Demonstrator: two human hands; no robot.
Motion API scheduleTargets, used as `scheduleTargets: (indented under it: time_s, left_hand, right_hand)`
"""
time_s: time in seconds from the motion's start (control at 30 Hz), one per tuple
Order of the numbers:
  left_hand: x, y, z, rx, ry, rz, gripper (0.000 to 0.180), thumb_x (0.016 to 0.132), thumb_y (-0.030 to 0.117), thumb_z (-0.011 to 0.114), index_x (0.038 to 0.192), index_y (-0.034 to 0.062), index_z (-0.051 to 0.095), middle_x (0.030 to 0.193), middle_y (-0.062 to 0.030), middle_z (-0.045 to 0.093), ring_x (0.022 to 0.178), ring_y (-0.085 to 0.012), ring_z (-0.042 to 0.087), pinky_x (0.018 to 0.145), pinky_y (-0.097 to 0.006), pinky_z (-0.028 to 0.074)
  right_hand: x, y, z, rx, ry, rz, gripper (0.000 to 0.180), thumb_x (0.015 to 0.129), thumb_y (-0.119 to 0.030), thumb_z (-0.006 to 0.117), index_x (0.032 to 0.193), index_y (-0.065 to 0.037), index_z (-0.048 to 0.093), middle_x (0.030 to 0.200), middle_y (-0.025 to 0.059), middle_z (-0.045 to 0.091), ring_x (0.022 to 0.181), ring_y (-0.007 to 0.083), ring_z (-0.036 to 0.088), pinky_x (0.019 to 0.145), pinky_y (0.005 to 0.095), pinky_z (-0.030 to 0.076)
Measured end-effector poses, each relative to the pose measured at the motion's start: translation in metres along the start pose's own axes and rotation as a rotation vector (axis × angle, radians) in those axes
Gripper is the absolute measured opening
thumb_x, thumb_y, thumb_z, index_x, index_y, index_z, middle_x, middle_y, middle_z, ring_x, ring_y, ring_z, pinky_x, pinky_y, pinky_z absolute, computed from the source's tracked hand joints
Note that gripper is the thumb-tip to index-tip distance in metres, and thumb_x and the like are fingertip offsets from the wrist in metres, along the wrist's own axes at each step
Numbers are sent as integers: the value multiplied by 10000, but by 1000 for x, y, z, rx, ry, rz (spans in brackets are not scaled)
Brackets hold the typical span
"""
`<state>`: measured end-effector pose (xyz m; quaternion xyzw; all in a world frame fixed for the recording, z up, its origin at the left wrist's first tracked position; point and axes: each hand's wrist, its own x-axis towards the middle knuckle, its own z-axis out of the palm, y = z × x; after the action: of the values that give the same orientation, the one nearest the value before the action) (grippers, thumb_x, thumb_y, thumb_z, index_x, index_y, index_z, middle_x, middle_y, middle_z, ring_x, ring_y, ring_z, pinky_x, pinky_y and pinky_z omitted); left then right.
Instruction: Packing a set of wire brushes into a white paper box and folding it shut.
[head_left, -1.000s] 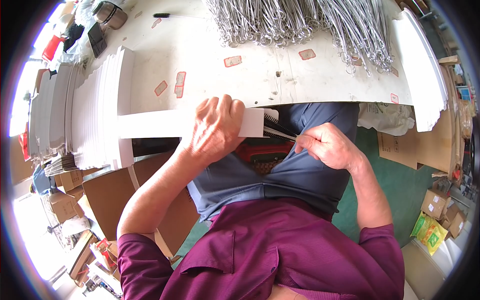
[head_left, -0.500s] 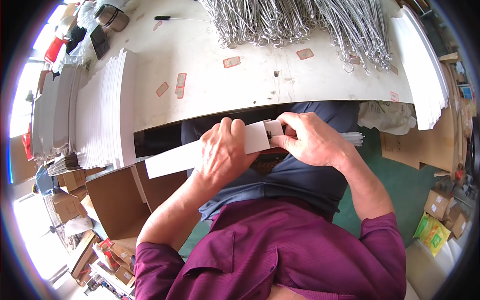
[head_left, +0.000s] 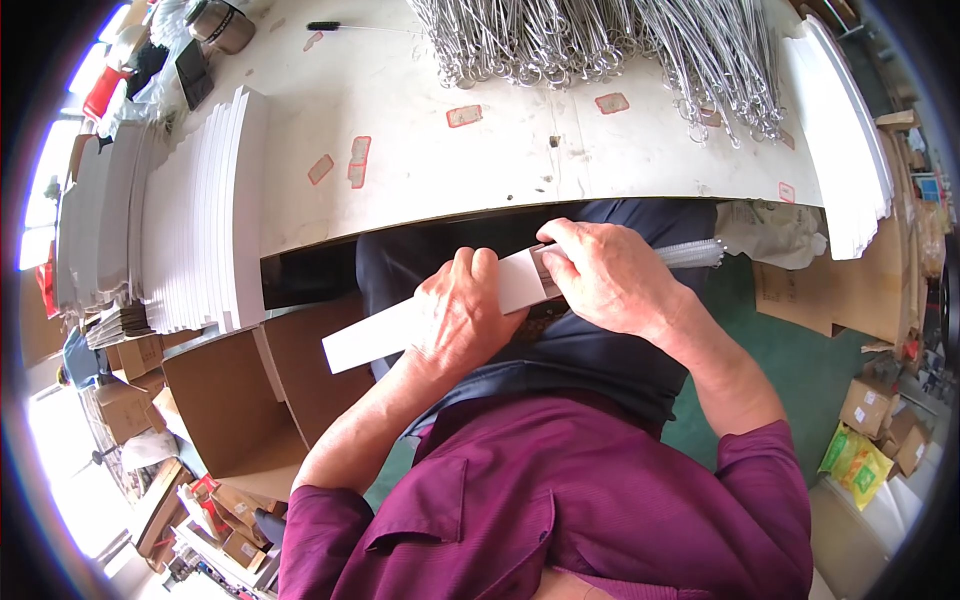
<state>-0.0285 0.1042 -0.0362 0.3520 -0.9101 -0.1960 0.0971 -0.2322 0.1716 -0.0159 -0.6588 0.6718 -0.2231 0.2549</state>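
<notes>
White paper sleeve (head_left: 400, 335) lay across the lap below the surface (head_left: 430, 170), left hand (head_left: 462, 318) gripping it steady while right hand (head_left: 608, 275) pinched what seemed a clear-wrapped bundle (head_left: 690, 254) at its mouth.

Beyond our grip we see the white table (head_left: 480, 165): wire pieces (head_left: 610, 40) heaped along its far edge, white card stacks (head_left: 200, 220) at left and right.

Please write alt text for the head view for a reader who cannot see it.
Over the lap, the left hand holds a long white sleeve while the right hand feeds clear-wrapped wires into its end. Behind, a white table carries wire bundles.
</notes>
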Motion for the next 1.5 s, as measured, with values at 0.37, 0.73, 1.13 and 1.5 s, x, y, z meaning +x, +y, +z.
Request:
scheduleTargets:
  time_s: [0.37,0.73,1.13,1.5]
  left_hand:
    - [1,-10,-6,-43,55,-59,475,709,231,903,989,20,584,900,-161,633,819,-371,696,706,-469,580]
    - [8,-1,5,-43,63,-53,440,724,238,890,950,23,580,893,-159,634,800,-365,692,699,-477,577]
    - [4,2,13,-64,34,-20,448,739,237,878,983,27,566,912,-157,626,799,-358,688,681,-477,581]
    - [3,-8,7,-46,75,-90,458,748,245,878,982,26,549,912,-168,627,811,-368,692,673,-484,578]
  right_hand:
    - [-6,20,-51,-455,77,-91,280,996,-232,650,797,-35,644,627,172,653,624,342,699,599,437,559]
    - [10,-3,-21,-311,164,-163,144,954,-160,624,935,-17,614,858,178,707,815,332,720,730,452,569]
    - [-6,6,0,33,348,-22,326,1015,-216,677,769,-40,558,661,181,616,602,402,628,536,460,473]
    - [-11,12,-5,570,168,239,329,1017,-276,707,1122,34,675,803,185,711,701,217,705,652,370,537]
